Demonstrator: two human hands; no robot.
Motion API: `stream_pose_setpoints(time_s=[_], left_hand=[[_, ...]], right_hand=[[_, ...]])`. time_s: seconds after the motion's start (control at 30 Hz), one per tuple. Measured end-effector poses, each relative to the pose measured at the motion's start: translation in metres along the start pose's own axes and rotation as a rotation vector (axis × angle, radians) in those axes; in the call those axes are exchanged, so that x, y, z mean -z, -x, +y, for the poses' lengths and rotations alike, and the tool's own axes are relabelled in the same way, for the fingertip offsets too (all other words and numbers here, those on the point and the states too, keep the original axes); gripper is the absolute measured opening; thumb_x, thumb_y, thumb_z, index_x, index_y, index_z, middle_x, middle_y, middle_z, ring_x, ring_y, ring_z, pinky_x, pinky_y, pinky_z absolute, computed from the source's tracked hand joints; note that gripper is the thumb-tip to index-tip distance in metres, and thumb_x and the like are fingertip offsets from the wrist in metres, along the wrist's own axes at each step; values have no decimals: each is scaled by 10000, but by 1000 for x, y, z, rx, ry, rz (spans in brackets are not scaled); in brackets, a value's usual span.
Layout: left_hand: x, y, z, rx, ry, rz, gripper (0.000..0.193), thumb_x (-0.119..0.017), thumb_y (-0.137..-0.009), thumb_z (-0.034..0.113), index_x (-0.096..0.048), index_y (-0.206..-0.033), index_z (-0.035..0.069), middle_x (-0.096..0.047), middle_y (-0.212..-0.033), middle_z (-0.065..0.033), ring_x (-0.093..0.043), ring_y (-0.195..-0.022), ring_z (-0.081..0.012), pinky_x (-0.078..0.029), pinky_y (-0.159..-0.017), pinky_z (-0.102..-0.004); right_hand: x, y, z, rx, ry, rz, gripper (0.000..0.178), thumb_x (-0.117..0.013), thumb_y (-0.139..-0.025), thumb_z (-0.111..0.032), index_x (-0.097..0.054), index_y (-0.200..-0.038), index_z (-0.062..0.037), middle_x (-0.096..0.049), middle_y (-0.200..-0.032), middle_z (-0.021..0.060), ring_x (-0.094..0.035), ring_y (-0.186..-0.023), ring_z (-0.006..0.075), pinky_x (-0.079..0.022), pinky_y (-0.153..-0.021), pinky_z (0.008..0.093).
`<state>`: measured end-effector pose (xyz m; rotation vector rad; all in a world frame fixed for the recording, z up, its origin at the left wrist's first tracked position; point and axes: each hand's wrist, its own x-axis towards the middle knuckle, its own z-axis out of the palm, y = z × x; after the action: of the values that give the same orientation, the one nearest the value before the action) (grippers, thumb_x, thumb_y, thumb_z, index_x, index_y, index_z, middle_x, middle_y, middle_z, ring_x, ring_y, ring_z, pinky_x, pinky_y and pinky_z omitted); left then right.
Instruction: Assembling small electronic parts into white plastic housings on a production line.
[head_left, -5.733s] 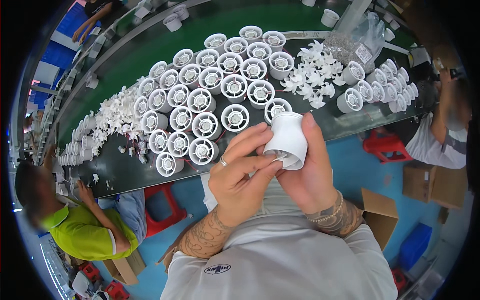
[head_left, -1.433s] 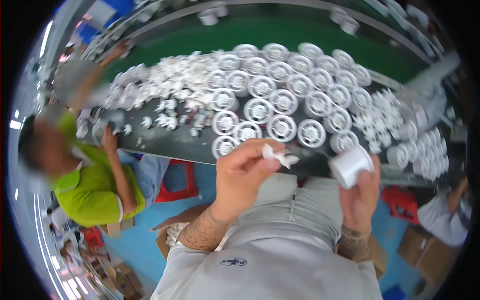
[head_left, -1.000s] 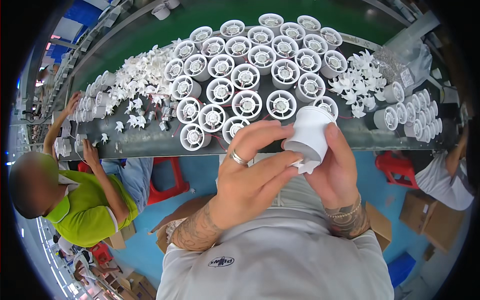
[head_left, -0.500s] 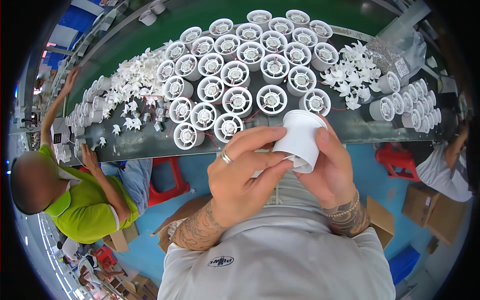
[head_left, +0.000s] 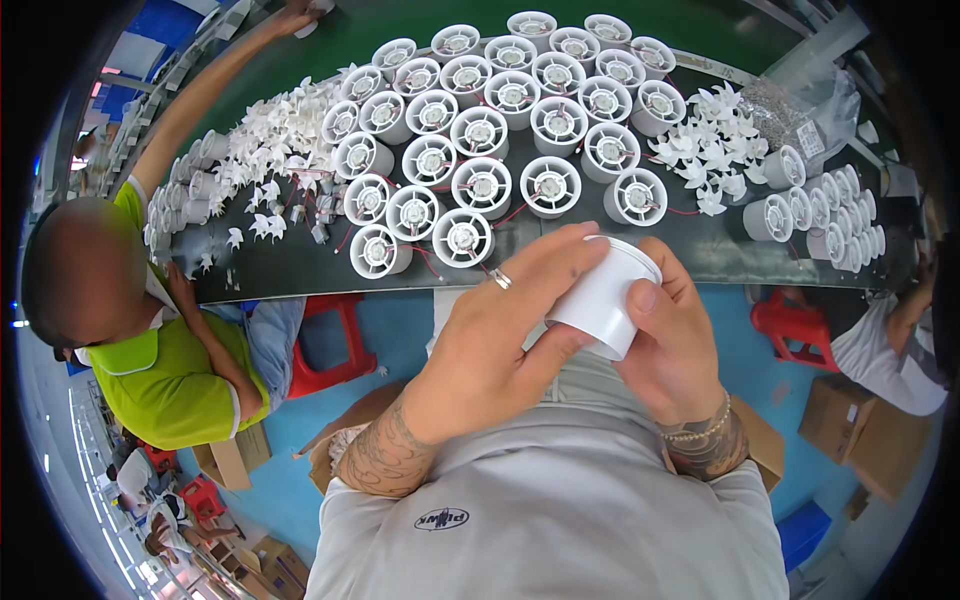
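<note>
Above my lap, just off the table's near edge, I hold a white plastic fan housing [head_left: 603,298], a short round cup tilted with its rim up and away. My left hand [head_left: 500,335], with a ring on one finger, is closed on its left side; its fingers lie along the wall and upper rim, and its thumb is at the lower edge. Against the right side, my right hand [head_left: 672,345] presses its thumb on the wall, fingers wrapped behind. The housing's inside is hidden. Several similar housings [head_left: 552,187] with spoked centres and red wires stand on the table beyond.
White fan blades are heaped at the left [head_left: 285,130] and right [head_left: 715,140]. Small metal motors [head_left: 320,230] lie near the left heap. A clear plastic bag [head_left: 820,110] sits at the far right. A co-worker in a green shirt [head_left: 190,385] reaches across the far belt [head_left: 385,20].
My left fingers have moved from a pinch at the housing's lower opening to wrap over its side and rim. The co-worker's arm has reached farther out to a white cup at the back.
</note>
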<state>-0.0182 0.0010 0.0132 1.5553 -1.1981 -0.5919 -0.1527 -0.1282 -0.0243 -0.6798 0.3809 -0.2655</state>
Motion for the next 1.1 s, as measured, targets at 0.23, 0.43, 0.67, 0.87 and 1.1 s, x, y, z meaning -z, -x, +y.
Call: stream_pose_setpoints(time_s=[0.23,0.43,0.67,0.87,1.1], left_hand=[[4,-9,3,-30,-14,6,551,-711,-713,-13,-562,-1244,-37,-575,-1279,-203,-609,-1131,-273,-480,-947,-344],[0,-13,-6,84,84,-102,581,-773,-695,48,-572,-1233,-35,-614,-1218,-164,-624,-1097,-219,-508,-908,-339],[-40,-9,-3,-54,-353,-160,686,-820,-652,69,-536,-1272,-6,-595,-1215,-172,-616,-1080,-259,-502,-905,-367],[-16,7,-12,95,2,-46,650,-699,-679,-60,-504,-1298,-33,-557,-1268,-180,-593,-1116,-276,-515,-902,-372],[-5,11,-20,129,129,184,524,-671,-725,-70,-543,-1233,-54,-578,-1188,-196,-627,-1040,-295,-559,-837,-365]], right_hand=[[-13,-4,-11,-35,-17,35,522,-569,-926,-397,-466,-1261,-11,-592,-1130,154,-618,-1008,263,-521,-860,396],[-2,8,-12,-158,-267,45,503,-551,-941,-379,-469,-1273,-10,-590,-1160,161,-604,-1069,281,-511,-907,419],[42,28,-9,102,647,257,404,-741,-807,-119,-509,-1136,-78,-558,-1039,30,-550,-946,89,-472,-767,260],[151,69,-75,594,1142,1282,427,-762,-735,-43,-556,-1107,-16,-567,-1086,78,-574,-942,151,-489,-780,281],[225,55,-111,801,1517,1155,477,-783,-720,-84,-605,-1158,-15,-549,-1186,156,-583,-1014,253,-490,-822,340]])
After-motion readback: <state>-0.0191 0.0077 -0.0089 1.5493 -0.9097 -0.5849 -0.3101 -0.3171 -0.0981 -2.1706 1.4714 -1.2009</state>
